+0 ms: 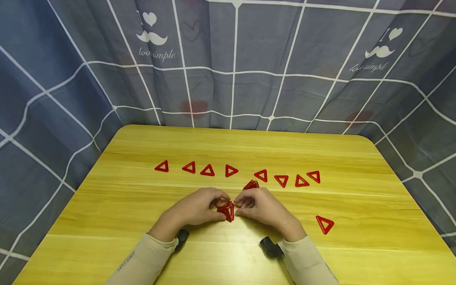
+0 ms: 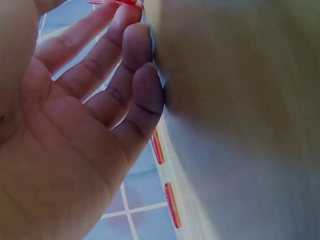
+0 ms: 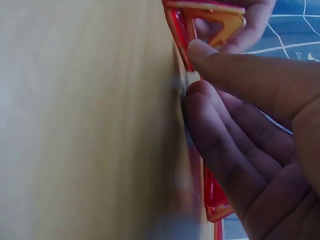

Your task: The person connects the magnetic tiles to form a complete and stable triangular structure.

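In the head view, several red triangular frame tiles lean together as a small upright shape (image 1: 228,211) near the middle of the table. My left hand (image 1: 202,206) holds this shape from its left side, thumb in front and fingers behind. On the other side is my right hand (image 1: 258,206), its bent fingertips close to the right edge. The right wrist view has the right thumb (image 3: 205,52) overlapping the joined tiles (image 3: 205,7). Behind the right hand stands another group of red tiles (image 1: 251,185), partly hidden. Most of the left-hand grasp lies outside the left wrist view.
A loose row of single red triangular tiles, among them one at the left (image 1: 162,166) and one at the right (image 1: 314,176), lies across the wooden table (image 1: 142,144). One more tile (image 1: 325,224) lies right of the right hand. A grey checked curtain (image 1: 256,95) surrounds the table.
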`<action>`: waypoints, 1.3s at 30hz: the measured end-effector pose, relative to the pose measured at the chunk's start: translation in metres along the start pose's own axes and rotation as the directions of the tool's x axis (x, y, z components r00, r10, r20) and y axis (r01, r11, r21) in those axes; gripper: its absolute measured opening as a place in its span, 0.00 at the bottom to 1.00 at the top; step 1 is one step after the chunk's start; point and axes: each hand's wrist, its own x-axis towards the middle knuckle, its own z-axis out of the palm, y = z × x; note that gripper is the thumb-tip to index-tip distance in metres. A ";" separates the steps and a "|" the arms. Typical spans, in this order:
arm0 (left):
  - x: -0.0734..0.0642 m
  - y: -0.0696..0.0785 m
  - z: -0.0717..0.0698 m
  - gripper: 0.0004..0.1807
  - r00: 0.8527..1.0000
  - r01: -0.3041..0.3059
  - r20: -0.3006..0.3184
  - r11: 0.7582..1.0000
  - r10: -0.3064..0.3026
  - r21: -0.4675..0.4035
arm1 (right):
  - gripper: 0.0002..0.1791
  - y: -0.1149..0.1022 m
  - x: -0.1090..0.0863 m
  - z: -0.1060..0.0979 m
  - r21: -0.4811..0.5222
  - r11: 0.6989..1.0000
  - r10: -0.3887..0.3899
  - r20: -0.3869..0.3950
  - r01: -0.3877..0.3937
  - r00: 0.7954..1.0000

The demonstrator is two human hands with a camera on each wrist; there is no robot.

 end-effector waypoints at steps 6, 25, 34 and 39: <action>-0.001 0.000 0.000 0.25 0.999 -0.019 0.031 1.000 0.019 0.023 | 0.10 -0.001 -0.007 -0.016 0.050 0.999 0.015 -0.027 -0.014 1.000; -0.001 -0.001 0.001 0.22 0.999 -0.013 0.039 1.000 0.012 0.019 | 0.20 0.025 -0.038 -0.075 -0.066 0.947 0.264 -0.400 -0.315 0.878; -0.002 -0.001 -0.001 0.23 0.999 -0.010 0.041 1.000 0.010 0.012 | 0.27 0.035 -0.036 -0.077 -0.139 0.918 0.283 -0.427 -0.371 0.859; -0.002 -0.001 -0.001 0.25 0.998 -0.010 0.056 1.000 0.010 0.001 | 0.23 0.040 -0.034 -0.077 -0.170 0.910 0.289 -0.392 -0.378 0.873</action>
